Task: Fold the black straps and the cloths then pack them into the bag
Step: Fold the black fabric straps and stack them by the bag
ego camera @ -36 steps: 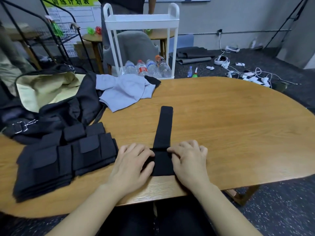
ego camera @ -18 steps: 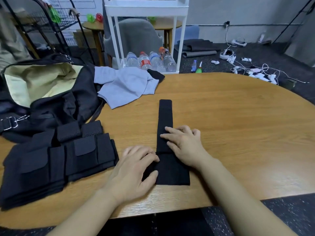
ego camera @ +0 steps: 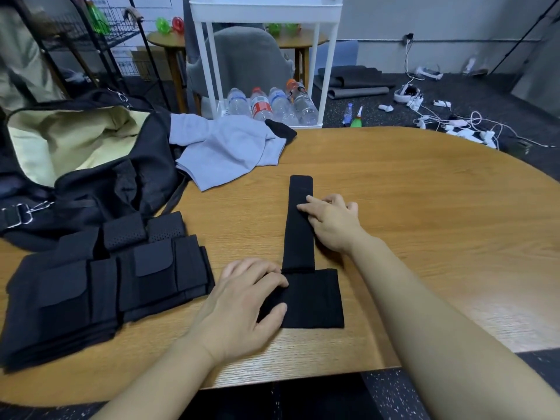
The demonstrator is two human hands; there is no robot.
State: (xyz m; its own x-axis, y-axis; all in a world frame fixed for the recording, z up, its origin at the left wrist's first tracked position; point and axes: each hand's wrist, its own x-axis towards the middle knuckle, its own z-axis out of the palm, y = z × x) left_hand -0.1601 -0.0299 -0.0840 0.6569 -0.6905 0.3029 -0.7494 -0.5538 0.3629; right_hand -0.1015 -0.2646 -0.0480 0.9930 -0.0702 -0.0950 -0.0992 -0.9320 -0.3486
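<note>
A black strap point(ego camera: 298, 237) lies on the wooden table point(ego camera: 424, 222), its narrow part running away from me and its wide end near the front edge. My left hand point(ego camera: 242, 304) presses flat on the wide end. My right hand point(ego camera: 330, 219) rests on the narrow part, fingertips on the cloth. A stack of folded black straps point(ego camera: 100, 286) sits to the left. Behind it stands the open black bag point(ego camera: 91, 165) with a pale lining. A crumpled light blue cloth point(ego camera: 227, 153) lies beside the bag, with a small black cloth point(ego camera: 281, 131) at its far edge.
Beyond the table's far edge stands a white trolley point(ego camera: 263, 13) with several water bottles point(ego camera: 272, 104) on its bottom shelf. A grey chair, a small round table and a black wire rack stand behind. Cables and white devices litter the floor at the right.
My right hand has slid away from me along the narrow part of the strap, smoothing it. My left hand has stayed on the wide end. The camera has tilted down and closer.
</note>
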